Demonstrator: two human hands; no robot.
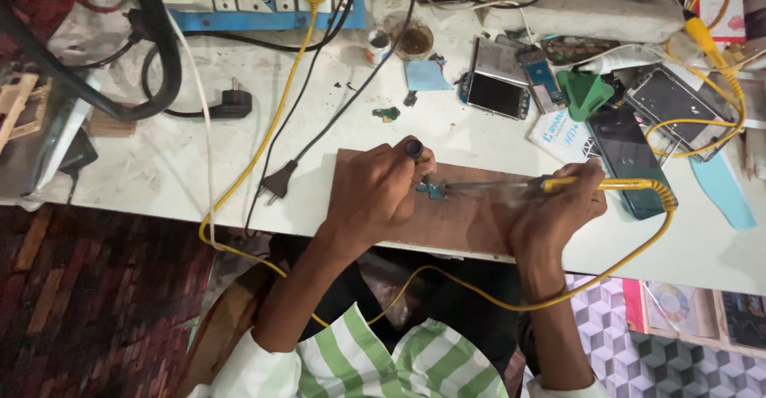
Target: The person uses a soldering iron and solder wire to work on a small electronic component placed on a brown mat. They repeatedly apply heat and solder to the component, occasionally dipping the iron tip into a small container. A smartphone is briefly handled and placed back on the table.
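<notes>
Left hand point(375, 195) pinches a small dark-tipped tool point(414, 150) and pins a tiny teal part point(433, 190) to the brown board point(463, 222). Right hand point(558, 206) is wrapped around a yellow-corded soldering iron point(511, 187), whose tip meets the part just right of the left fingers. Soldering looks under way; a steady tip seems needed. Phones point(630, 159) lie far right.

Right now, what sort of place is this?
Likely a phone repair bench: the right hand holds a soldering iron to a small circuit board, with opened phones nearby.
</notes>
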